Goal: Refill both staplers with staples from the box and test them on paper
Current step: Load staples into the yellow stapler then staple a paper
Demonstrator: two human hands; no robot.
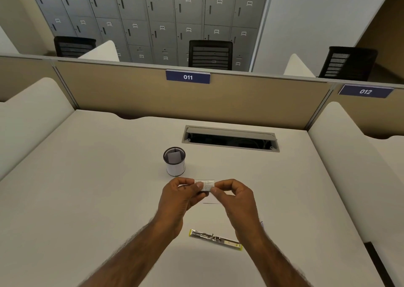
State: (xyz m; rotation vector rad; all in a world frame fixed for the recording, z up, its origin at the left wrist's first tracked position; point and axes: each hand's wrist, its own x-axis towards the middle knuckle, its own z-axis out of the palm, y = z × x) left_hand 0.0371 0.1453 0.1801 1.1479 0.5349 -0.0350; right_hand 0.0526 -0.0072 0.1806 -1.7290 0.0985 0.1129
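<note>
Near the frame's centre, the left hand (pixel 182 194) and the right hand (pixel 232 194) both pinch a small staple box (pixel 207 185) above the surface (pixel 87 177). Each grip is grasping the box. An opened yellow stapler (pixel 215 239) lies lower, under the right wrist.

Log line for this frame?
left hand: pinches staple box | right hand: pinches same box | stapler: lies open on desk, untouched | cup: upright beyond hands

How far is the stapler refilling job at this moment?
Done: one stapler lies opened flat on the desk. In hand: the left hand and right hand pinch the staple box. Left: loading staples into both staplers, then testing on paper.
</note>
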